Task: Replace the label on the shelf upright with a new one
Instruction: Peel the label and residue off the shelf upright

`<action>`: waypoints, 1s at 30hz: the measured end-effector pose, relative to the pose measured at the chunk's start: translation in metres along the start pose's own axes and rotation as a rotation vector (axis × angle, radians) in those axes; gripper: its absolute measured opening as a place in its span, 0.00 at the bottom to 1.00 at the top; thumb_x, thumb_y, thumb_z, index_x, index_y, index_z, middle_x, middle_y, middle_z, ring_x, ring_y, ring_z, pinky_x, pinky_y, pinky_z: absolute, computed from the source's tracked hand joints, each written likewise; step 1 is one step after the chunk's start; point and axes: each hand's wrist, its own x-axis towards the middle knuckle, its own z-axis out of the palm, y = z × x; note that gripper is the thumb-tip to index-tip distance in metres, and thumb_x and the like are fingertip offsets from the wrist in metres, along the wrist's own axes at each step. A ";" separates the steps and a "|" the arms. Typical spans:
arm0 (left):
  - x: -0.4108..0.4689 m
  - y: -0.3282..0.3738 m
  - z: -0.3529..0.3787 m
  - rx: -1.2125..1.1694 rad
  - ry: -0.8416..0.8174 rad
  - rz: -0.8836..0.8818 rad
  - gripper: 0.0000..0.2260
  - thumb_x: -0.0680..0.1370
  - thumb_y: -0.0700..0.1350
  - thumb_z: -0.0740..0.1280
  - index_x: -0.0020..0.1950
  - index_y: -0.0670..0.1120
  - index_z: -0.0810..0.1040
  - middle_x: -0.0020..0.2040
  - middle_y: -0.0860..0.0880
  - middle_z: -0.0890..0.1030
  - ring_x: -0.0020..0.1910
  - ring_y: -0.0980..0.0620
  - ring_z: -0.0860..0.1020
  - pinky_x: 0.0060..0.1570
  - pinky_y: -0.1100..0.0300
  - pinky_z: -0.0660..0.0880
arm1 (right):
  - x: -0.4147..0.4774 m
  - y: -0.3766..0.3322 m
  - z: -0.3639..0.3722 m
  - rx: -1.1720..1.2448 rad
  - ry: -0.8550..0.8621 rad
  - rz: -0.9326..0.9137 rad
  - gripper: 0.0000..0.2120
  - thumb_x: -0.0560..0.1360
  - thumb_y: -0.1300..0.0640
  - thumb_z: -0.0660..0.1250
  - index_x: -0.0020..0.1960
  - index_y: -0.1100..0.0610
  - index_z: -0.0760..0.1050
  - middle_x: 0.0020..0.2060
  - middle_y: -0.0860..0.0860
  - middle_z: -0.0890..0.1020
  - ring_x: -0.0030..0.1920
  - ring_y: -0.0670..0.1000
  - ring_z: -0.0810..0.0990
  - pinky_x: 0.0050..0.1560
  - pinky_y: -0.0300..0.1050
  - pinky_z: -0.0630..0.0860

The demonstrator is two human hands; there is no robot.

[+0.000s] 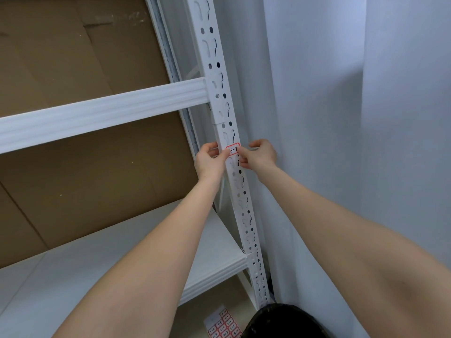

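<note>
Pinching small red-bordered white paper label [232, 150] on white slotted metal shelf upright [220, 93]: left hand [210, 162] and right hand [258, 154], one per edge. Peeling old or seating new, can't tell. Sheet of red-bordered labels [223, 324] on floor, 6 o'clock.

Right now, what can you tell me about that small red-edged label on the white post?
The label is a small white sticker, paper by its look, with a red rounded border and short black handwritten marks too small to read. It lies across the front face of the slotted white shelf upright. The left hand pinches its left end, the right hand its right end, hiding both edges.
</note>
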 end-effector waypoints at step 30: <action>0.009 0.002 0.008 0.280 0.025 0.081 0.13 0.75 0.51 0.68 0.54 0.47 0.70 0.45 0.53 0.76 0.43 0.52 0.76 0.44 0.56 0.74 | 0.005 -0.011 0.002 -0.395 -0.035 -0.128 0.11 0.74 0.45 0.65 0.42 0.51 0.79 0.40 0.50 0.84 0.45 0.53 0.81 0.50 0.47 0.78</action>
